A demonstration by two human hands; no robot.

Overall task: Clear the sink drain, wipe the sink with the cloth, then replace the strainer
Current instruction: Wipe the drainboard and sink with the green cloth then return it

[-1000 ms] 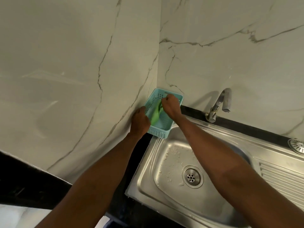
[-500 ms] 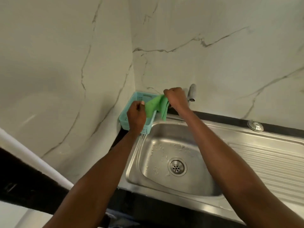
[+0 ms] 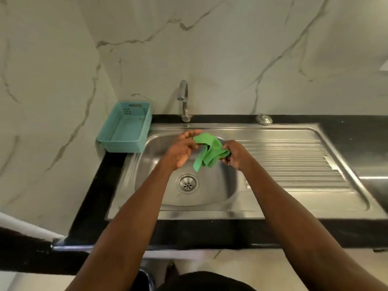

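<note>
With both hands (image 3: 182, 149) (image 3: 235, 154) pinching the bunched cloth (image 3: 207, 151) over the sink (image 3: 210, 213), I see 1 risk: wiping debris into the open drain (image 3: 188, 184).

Both forearms extend from the lower frame toward the centre. The left hand (image 3: 182, 151) and right hand (image 3: 235, 154) are level, slightly apart, fingers curled closed in a pinching grip.
</note>
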